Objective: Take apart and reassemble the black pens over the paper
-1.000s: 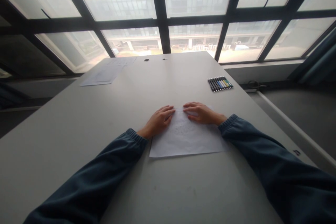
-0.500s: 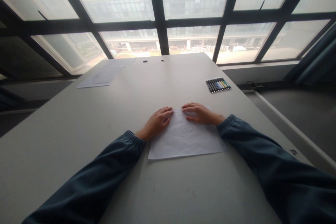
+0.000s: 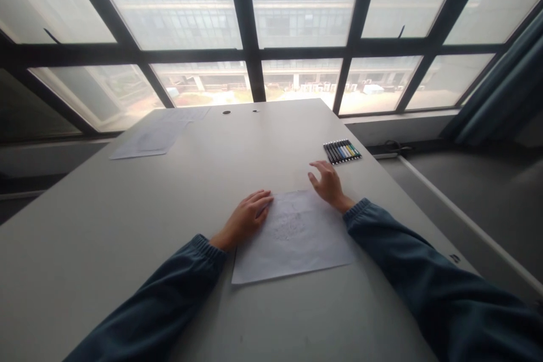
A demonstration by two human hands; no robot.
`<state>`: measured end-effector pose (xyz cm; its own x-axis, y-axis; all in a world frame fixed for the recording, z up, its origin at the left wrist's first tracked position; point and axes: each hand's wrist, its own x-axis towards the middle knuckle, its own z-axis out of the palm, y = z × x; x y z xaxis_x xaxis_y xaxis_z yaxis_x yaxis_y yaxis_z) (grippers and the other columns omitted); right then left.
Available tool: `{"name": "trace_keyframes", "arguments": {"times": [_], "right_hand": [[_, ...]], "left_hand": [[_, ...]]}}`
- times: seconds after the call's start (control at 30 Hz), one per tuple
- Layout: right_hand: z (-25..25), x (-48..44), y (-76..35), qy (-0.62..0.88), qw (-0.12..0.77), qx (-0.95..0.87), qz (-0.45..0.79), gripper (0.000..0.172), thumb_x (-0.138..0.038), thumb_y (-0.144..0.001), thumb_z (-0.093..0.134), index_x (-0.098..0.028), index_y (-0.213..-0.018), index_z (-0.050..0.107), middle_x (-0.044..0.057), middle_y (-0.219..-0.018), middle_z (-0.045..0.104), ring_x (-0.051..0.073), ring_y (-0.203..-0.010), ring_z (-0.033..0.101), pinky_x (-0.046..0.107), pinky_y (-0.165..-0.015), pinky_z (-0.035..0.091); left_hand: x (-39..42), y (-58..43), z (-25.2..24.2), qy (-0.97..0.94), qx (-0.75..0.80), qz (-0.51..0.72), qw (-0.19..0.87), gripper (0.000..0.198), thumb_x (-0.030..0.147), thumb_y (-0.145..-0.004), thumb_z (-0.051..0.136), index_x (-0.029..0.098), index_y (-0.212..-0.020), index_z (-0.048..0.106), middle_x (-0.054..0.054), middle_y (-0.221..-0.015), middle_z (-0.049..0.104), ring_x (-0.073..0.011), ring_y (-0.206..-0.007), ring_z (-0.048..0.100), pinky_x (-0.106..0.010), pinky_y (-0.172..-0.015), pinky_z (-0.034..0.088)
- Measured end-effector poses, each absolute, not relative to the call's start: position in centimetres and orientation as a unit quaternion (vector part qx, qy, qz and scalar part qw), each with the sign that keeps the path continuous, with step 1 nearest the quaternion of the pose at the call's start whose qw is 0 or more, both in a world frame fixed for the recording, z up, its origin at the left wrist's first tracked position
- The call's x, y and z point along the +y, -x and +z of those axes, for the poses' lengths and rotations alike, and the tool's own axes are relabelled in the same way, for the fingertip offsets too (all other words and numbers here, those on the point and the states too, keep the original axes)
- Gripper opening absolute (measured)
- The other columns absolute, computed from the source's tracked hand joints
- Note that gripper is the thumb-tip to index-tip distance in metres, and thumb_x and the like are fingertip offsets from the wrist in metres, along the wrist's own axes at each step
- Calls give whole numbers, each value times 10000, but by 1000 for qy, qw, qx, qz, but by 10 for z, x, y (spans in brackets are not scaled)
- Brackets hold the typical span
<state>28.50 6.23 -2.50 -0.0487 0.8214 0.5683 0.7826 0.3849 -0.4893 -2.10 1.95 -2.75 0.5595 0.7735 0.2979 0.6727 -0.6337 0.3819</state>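
Head view: left hand (image 3: 246, 216) lies flat, palm down, fingertips on the left edge of the sheet (image 3: 292, 237); nothing gripped, pressing only. Right hand (image 3: 327, 184) is off the bench (image 3: 127, 226), released, fingers loosely spread and empty, just past the sheet's far right corner and pointing toward the pens (image 3: 341, 151).

Sheet pos.: flat on the bench directly in front of the person, between both forearms, with a faint pencil-like drawing at centre; detail too pale to read.

Pens: approx. ten, side by side in one tidy row, near the bench's right edge, apart from the right hand.

Further out: more paper (image 3: 148, 138) at the far left corner, two small dark holes (image 3: 226, 112) near the far edge, window (image 3: 297, 11) behind, curtain (image 3: 496, 102) at right.

Risks (judgement):
- Sheet is pinned at one edge only. A brush from the right sleeve (image 3: 382, 237) could swing or crease it.
- Pens lie loose w/ no tray, close to the edge. A clumsy touch could scatter the row or roll one off the bench.
- Left palm dragging across the drawing could smudge it.
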Motion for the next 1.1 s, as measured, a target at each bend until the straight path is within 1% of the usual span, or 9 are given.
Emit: {"name": "trace_keyframes", "arguments": {"times": [0.1, 0.2, 0.27, 0.33, 0.43, 0.57, 0.73, 0.93, 1.1], "right_hand": [[-18, 90, -301, 709, 332, -621, -39, 495, -419, -883, 653, -208, -1325, 581, 186, -1430, 510, 370, -1332, 456, 558, -1114, 372], [-9, 128, -324, 747, 300, -592, -43, 792, -527, -782, 752, -181, -1437, 472, 247, -1571, 322, 468, -1486, 200, 693, -1144, 188], [-3, 153, -343, 807, 209, -551, 26, 1009, -650, -729, 755, -231, -1540, 326, 224, -1659, 149, 476, -1530, 38, 722, -1141, 129], [2, 175, -360, 843, 141, -509, 104, 1191, -731, -668, 760, -260, -1599, 187, 222, -1689, 9, 488, -1535, -39, 728, -1141, 123], [4, 197, -380, 855, 89, -483, 169, 1381, -790, -596, 772, -276, -1626, 8, 240, -1688, -67, 499, -1536, -16, 733, -1147, 111], [3, 216, -389, 862, 55, -463, 199, 1516, -756, -508, 846, -235, -1628, -34, 278, -1671, 36, 489, -1530, 105, 674, -1172, 187], [10, 230, -386, 881, 41, -443, 162, 1327, -598, -605, 862, -173, -1620, 120, 302, -1602, 234, 457, -1475, 278, 621, -1139, 312], [17, 226, -379, 895, 44, -416, 156, 1065, -420, -629, 876, -75, -1506, 380, 345, -1464, 396, 463, -1341, 464, 546, -1008, 484], [15, 212, -370, 880, 77, -448, 136, 769, -304, -786, 738, -65, -1452, 437, 313, -1381, 521, 380, -1357, 502, 480, -1048, 485]], "left_hand": [[21, 22, -30, -875, 408, 237, 112, 367, 279, -965, 512, 259, -1292, 677, -60, -1438, 611, -269, -1373, 539, -501, -1177, 453], [22, 24, -32, -873, 406, 245, 112, 364, 284, -959, 521, 266, -1285, 683, -64, -1428, 619, -277, -1357, 556, -512, -1163, 467], [22, 24, -33, -873, 406, 246, 112, 365, 292, -962, 519, 263, -1289, 681, -68, -1430, 617, -276, -1362, 552, -512, -1166, 464], [22, 24, -34, -874, 407, 241, 109, 365, 294, -970, 513, 264, -1294, 677, -63, -1435, 614, -273, -1372, 542, -508, -1170, 461], [20, 24, -33, -875, 413, 231, 106, 365, 284, -972, 509, 260, -1296, 675, -58, -1440, 610, -271, -1376, 537, -506, -1167, 467], [19, 23, -33, -873, 414, 237, 107, 365, 266, -966, 515, 260, -1291, 681, -62, -1433, 616, -271, -1371, 543, -510, -1160, 475], [19, 24, -35, -871, 413, 241, 111, 368, 255, -959, 527, 270, -1293, 681, -60, -1438, 611, -274, -1381, 536, -515, -1162, 474], [19, 23, -36, -872, 414, 240, 106, 352, 277, -974, 520, 272, -1285, 685, -49, -1437, 613, -263, -1381, 538, -498, -1168, 473], [20, 23, -36, -873, 413, 236, 106, 367, 247, -956, 523, 261, -1286, 682, -55, -1435, 614, -266, -1382, 535, -502, -1170, 469]]}}
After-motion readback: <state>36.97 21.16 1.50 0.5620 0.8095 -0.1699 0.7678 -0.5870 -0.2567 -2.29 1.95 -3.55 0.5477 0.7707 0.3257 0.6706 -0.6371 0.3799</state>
